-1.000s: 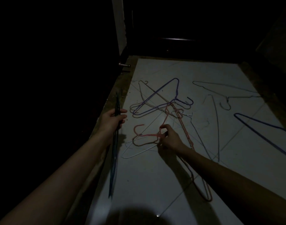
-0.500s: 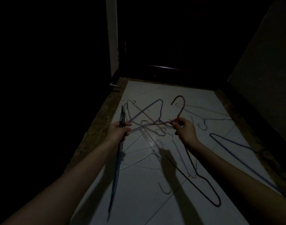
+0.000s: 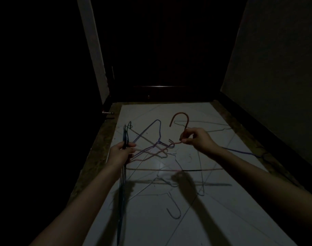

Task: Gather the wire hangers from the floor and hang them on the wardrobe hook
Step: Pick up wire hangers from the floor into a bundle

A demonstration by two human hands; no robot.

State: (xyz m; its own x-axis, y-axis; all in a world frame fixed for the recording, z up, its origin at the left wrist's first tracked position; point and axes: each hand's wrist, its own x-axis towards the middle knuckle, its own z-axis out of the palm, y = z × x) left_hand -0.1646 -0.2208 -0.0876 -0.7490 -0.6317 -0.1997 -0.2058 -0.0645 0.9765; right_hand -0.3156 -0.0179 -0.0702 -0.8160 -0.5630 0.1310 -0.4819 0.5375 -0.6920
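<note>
Near the floor's [image 3: 222, 219] left edge, the left hand [image 3: 120, 153] grips a bundle of blue wire hangers [image 3: 122, 183] held on edge. A tangle of loose hangers [image 3: 157, 139] lies in the middle of the floor. The right hand [image 3: 196, 139] pinches the pink hanger [image 3: 180, 119] below its hook — lifted above the tiles. More hangers lie toward the right edge.

Very dim and grainy, only the pale floor [image 3: 213, 219] lit, arm shadows thrown forward, surroundings black
</note>
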